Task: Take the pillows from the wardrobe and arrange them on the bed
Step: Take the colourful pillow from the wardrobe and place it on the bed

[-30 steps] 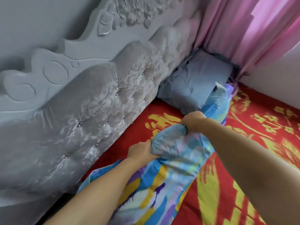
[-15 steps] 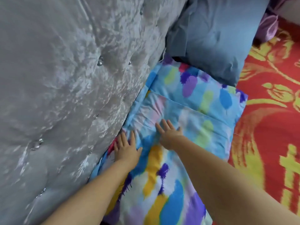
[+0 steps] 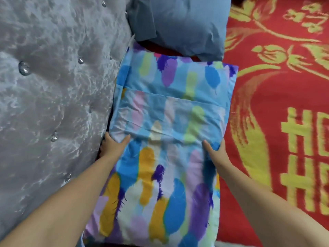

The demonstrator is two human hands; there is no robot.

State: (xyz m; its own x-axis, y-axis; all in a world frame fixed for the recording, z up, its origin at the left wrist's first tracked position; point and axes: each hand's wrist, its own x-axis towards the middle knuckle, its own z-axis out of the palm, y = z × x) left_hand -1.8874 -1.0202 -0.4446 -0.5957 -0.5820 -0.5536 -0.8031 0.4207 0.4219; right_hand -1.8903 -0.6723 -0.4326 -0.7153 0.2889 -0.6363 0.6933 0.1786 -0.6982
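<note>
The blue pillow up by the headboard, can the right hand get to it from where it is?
Probably yes. The right hand grips the edge of the feather pillow, and the blue pillow lies just beyond that pillow's far end. Nothing stands between them; it would only need to let go first.

I have only the one head view, worn high and tipped steeply down, so I look almost straight onto the feather-print pillow (image 3: 165, 139) from close range, with both forearms entering from the bottom edge. Beyond the fingertips the frame reaches the blue pillow (image 3: 185, 24); outboard of the left hand (image 3: 111, 146) the tufted grey headboard (image 3: 53, 86) fills that whole side, and outboard of the right hand (image 3: 216, 151) lies the red and yellow bedspread (image 3: 284, 86). With no second view, nothing in the scene is shared between cameras.
</note>
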